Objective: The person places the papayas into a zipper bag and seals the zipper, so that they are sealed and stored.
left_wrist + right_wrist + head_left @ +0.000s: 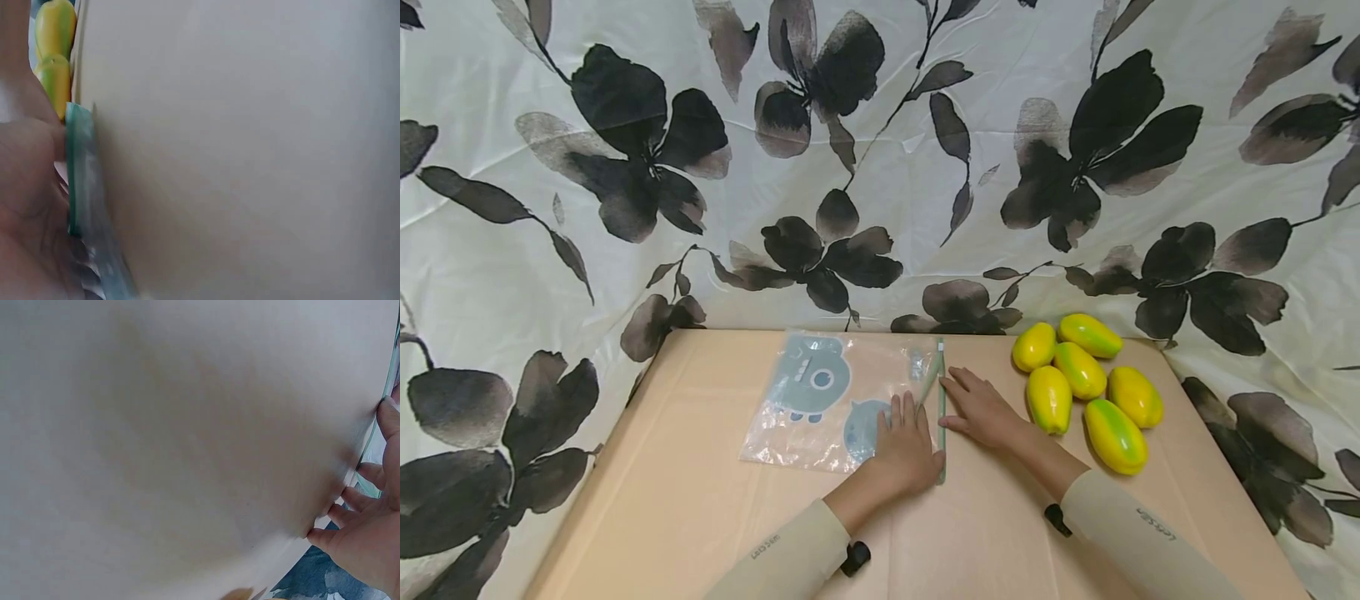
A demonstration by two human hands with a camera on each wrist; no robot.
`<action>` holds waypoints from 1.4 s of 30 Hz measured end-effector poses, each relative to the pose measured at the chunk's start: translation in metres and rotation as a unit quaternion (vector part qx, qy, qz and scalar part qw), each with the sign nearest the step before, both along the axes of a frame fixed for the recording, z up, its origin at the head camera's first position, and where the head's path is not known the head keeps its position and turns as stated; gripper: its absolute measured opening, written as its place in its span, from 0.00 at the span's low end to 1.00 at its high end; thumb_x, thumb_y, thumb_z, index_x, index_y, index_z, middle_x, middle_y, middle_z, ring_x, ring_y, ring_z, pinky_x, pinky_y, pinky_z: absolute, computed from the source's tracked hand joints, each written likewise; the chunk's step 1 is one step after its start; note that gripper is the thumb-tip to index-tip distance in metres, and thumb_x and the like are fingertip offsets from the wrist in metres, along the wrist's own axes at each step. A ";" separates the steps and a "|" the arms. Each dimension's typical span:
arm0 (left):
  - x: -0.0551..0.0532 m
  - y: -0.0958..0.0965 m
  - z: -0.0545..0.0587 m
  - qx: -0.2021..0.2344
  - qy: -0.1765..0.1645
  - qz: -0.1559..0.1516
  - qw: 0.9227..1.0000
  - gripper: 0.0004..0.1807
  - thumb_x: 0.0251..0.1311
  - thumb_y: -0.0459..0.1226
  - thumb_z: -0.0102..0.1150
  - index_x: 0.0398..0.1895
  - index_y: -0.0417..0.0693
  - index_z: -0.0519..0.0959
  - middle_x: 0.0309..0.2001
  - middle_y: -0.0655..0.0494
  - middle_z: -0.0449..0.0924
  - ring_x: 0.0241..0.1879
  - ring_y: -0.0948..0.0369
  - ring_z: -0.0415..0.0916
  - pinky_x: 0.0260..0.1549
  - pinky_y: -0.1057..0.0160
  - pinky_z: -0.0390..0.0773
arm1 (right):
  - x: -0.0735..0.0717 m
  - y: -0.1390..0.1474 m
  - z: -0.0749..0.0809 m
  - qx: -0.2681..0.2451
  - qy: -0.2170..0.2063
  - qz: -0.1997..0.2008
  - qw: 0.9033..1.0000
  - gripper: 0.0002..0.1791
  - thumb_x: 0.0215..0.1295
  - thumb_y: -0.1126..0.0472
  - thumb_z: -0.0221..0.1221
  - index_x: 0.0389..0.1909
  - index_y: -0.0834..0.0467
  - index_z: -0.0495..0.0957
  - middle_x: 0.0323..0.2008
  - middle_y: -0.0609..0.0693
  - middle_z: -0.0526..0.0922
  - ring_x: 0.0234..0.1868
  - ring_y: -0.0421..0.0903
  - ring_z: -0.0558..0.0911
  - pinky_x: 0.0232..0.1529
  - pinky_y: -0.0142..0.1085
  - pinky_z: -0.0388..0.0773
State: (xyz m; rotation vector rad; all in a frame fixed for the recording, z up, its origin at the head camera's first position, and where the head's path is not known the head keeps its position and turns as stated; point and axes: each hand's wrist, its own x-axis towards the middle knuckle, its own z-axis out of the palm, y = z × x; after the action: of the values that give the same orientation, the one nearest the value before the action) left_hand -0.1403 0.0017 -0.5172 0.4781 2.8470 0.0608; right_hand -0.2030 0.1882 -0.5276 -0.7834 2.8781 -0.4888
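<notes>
A clear plastic zip bag [880, 367] with pale blue animal prints lies flat, its green zip edge [942, 458] on the right. My left hand [906, 450] rests on the bag beside that edge, fingers extended across the plastic. From the right, my right hand [985, 410] touches the zip edge with its fingertips and thumb. In the left wrist view the green strip [73, 169] runs alongside the left hand [31, 194]. The right wrist view has the right hand [369, 531] with its fingers spread and tips down at the strip.
Several yellow-green mangoes [1078, 371] lie grouped right of the right hand, near the far right corner of the tan tabletop [677, 467]. A white cloth [925, 242] with dark flowers hangs behind the table and along its sides.
</notes>
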 end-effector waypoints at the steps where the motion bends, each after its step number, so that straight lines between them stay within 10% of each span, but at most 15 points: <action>1: -0.001 -0.002 -0.002 0.017 -0.002 0.000 1.000 0.49 0.72 0.63 0.46 0.81 0.36 0.54 0.82 0.34 0.44 0.82 0.39 0.41 0.77 0.38 0.53 | 0.000 0.000 0.000 0.001 -0.001 -0.001 1.000 0.45 0.67 0.42 0.65 0.76 0.64 0.64 0.76 0.66 0.62 0.76 0.65 0.64 0.70 0.69 0.62; 7: -0.007 -0.014 -0.010 0.088 0.002 -0.005 0.996 0.54 0.67 0.65 0.52 0.81 0.35 0.51 0.83 0.34 0.41 0.83 0.41 0.40 0.77 0.40 0.55 | 0.000 -0.001 0.000 0.006 -0.001 -0.002 1.000 0.44 0.68 0.42 0.64 0.76 0.63 0.64 0.76 0.66 0.62 0.76 0.64 0.64 0.70 0.70 0.62; 20: -0.007 -0.017 -0.006 0.063 -0.002 -0.011 0.998 0.54 0.67 0.67 0.48 0.82 0.37 0.52 0.83 0.37 0.40 0.83 0.42 0.38 0.78 0.41 0.52 | 0.000 -0.001 -0.002 0.005 -0.003 -0.002 1.000 0.43 0.69 0.43 0.63 0.76 0.64 0.63 0.77 0.67 0.60 0.78 0.68 0.59 0.70 0.72 0.59; 42: -0.006 -0.024 -0.011 0.206 0.059 0.020 0.977 0.67 0.48 0.57 0.78 0.80 0.32 0.50 0.84 0.38 0.30 0.83 0.40 0.35 0.75 0.36 0.56 | 0.001 -0.001 -0.002 -0.001 -0.012 -0.006 1.000 0.44 0.70 0.42 0.63 0.78 0.62 0.61 0.78 0.65 0.59 0.79 0.64 0.59 0.71 0.71 0.59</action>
State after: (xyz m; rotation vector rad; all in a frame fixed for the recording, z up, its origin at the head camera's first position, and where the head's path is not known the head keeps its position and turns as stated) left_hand -0.1467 -0.0227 -0.5278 0.5171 2.9621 0.6606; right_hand -0.2018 0.1868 -0.5299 -0.7550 2.8623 -0.5000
